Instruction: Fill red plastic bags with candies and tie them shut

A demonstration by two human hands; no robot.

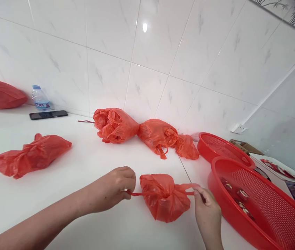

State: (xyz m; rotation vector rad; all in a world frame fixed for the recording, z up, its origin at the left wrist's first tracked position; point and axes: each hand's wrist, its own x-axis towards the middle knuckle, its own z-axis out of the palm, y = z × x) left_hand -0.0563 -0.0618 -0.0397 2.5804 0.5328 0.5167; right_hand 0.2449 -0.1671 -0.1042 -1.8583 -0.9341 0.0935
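A small red plastic bag (165, 199) lies on the white counter (90, 208) near its front edge. Its two handles are pulled taut to either side. My left hand (113, 189) is closed on the left handle, just left of the bag. My right hand (207, 210) pinches the right handle, just right of the bag. The bag's mouth is gathered where the handles meet.
Several more filled red bags lie behind: one at the left (30, 156), others by the tiled wall (115, 125) (158, 135). Two red mesh baskets (267, 222) (222, 147) stand at the right, the nearer holding small wrapped items. A phone (48, 114) and water bottle (40, 99) sit at the back left.
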